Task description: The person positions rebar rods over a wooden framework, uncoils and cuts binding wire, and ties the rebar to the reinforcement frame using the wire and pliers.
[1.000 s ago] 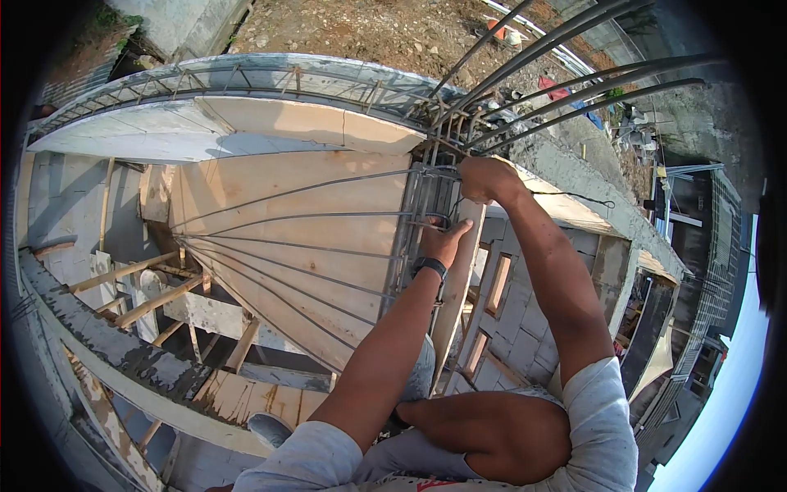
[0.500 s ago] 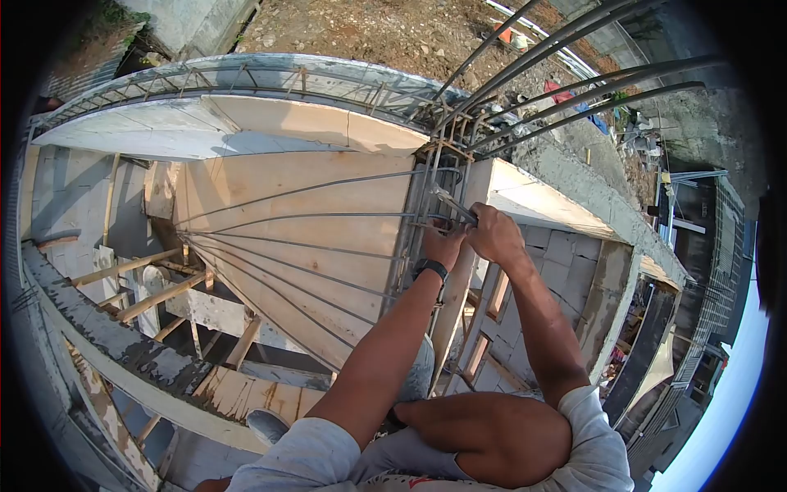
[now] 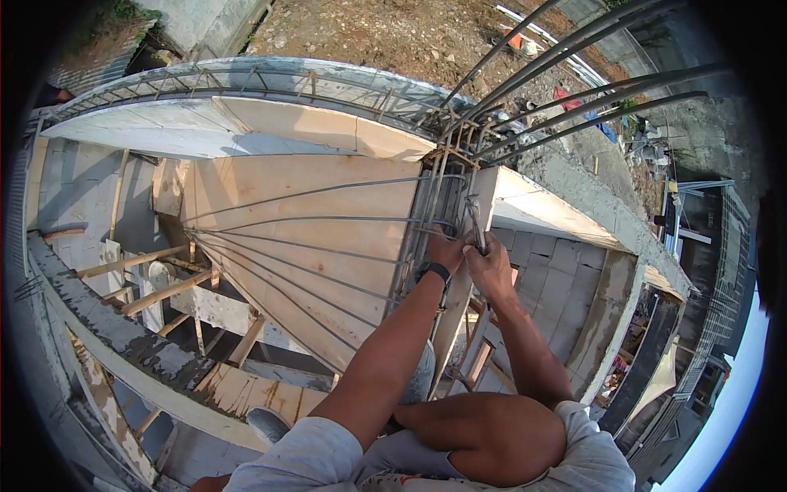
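My right hand (image 3: 489,269) is closed around a slim metal hand tool that looks like pincers (image 3: 473,215), its head pointing up and away from me. Close beside it, my left hand (image 3: 443,251) has its fingers curled in at the bent end of a steel bar (image 3: 344,219); what they pinch is hidden. Both hands are at the beam's reinforcing cage (image 3: 422,215), below the corner where the upright bars (image 3: 566,45) rise. Several long bars fan out from the cage across a plywood panel (image 3: 287,184) to the left.
A curved formwork wall (image 3: 316,123) with a rebar cage behind it runs along the far side. Timber props (image 3: 166,293) stand in the deep opening at lower left. A concrete ledge (image 3: 131,332) borders it. Block walling (image 3: 557,271) lies below on the right.
The tool in my right hand has swung from leaning left to nearly upright, and that hand has turned and dropped slightly. My left hand stays at the bar end. The view has shifted slightly.
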A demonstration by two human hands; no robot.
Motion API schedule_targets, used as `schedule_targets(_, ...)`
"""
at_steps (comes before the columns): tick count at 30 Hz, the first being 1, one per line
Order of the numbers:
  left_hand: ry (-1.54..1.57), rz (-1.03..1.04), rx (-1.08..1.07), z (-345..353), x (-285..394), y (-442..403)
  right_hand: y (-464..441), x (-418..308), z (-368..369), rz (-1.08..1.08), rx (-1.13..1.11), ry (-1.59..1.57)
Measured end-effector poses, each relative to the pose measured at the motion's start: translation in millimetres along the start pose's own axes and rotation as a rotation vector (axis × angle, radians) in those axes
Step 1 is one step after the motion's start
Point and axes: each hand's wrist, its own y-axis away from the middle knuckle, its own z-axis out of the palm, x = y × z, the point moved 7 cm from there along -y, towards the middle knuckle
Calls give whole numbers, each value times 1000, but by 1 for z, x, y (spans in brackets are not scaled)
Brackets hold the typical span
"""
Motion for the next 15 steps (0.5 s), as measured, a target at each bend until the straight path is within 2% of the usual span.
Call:
schedule_targets(2,137,-70,-54,7,-12,-2,8,9,5,96,-27,-77)
schedule_targets(5,296,-107,-91,9,-22,-5,3,8,7,218,-135,-376)
schedule_targets(6,340,-107,-102,11,-24,-5,0,1,3,204,-158,-345)
schedule_targets(9,562,-110,-115,-6,31,21,-12,-14,-9,204,-212,-282)
schedule_targets(12,726,-271,-130,-12,12,28,-25,-10,-9,265,-256,-310)
schedule_targets(15,847,-321,-132,-3,-7,21,-34,-6,-10,326,-310,-400)
